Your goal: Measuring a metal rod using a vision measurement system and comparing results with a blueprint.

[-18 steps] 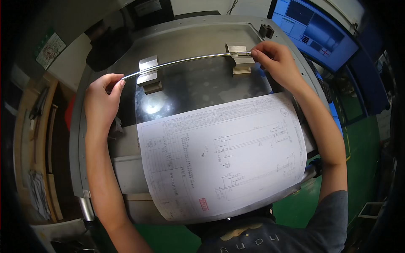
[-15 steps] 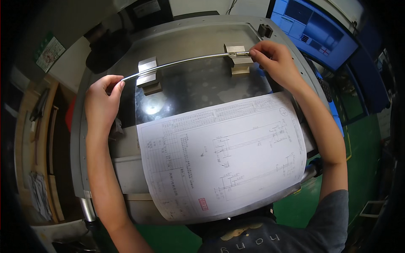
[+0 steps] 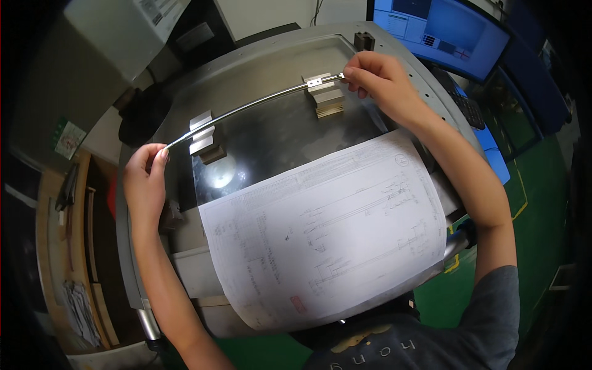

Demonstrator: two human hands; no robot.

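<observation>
Across the far half of the worktop (image 3: 394,44), the metal rod (image 3: 253,106) spans the left block (image 3: 203,144) and the right block (image 3: 327,98), both ends overhanging. Left hand (image 3: 145,179) pinches the left tip, thumb to fingers, narrow grip. Right hand (image 3: 383,81) pinches the right end, just past the flat, holed section at the right block. Can't tell if the rod is fully seated on either block or held slightly off.

Risks from here, my read:
- Uneven release: one end drops first, rod skids or rolls off its block. Tip-only pinches give little control of roll.
- Flat section: if that bears on the right block instead of the round part, rod could rock or sit twisted.
- Sideways tug: blocks look free-standing on the glass plate (image 3: 271,140), no clamp visible. A pull along the rod could slide or turn one.
- Dropped rod or toppled block could chip or scratch the glass.
- Drawing sheet (image 3: 345,237) overlaps the glass, near side of the blocks. Right forearm (image 3: 465,166) passes close to its right edge; a snag could drag it.
- Rod looks bowed, but the lens bends straight edges, so can't call it. Pressing both overhangs could flex it for real.
</observation>
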